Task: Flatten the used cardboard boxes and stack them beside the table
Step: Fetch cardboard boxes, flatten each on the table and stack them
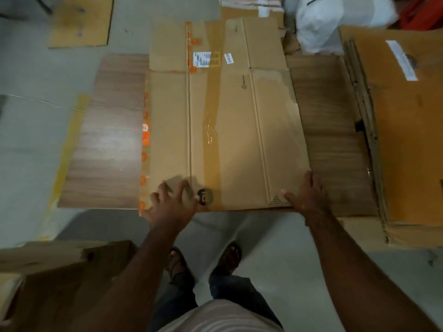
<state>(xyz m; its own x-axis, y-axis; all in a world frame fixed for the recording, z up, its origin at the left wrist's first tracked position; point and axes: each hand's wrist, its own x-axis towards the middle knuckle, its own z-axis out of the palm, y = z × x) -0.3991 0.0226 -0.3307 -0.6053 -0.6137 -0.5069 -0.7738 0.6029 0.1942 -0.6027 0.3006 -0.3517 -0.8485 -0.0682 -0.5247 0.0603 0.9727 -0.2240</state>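
A flattened cardboard box (pixel 223 130) was laid out flat across the middle of a wood-grain table (pixel 107 140), its near edge hanging level with the table's front edge and its far flaps reaching past the back. Clear tape ran down its centre, a white label sat near the far end, and orange stickers were strung along its left edge. The left hand (pixel 172 207) was planted on the box's near-left corner, fingers spread and fairly straight, pressed down on the board rather than wrapped round it. The right hand (pixel 309 197) was set at the near-right corner, palm down, fingers extended along the box's right edge with the thumb splayed inward over the board; nothing was gripped by it. To the right, a stack of flattened boxes (pixel 405 130) was seen resting partly on the table's right end, its layered edges turned toward the centre, a white strip of tape on its top sheet. A loose cardboard sheet (pixel 81 22) was spotted on the grey floor beyond the table at far left, and another brown box (pixel 57 279) was caught in the near-left corner by the person's leg. A white bag (pixel 335 22) was slumped at the far right. Sandalled feet (pixel 203 262) were placed on the floor just short of the table.
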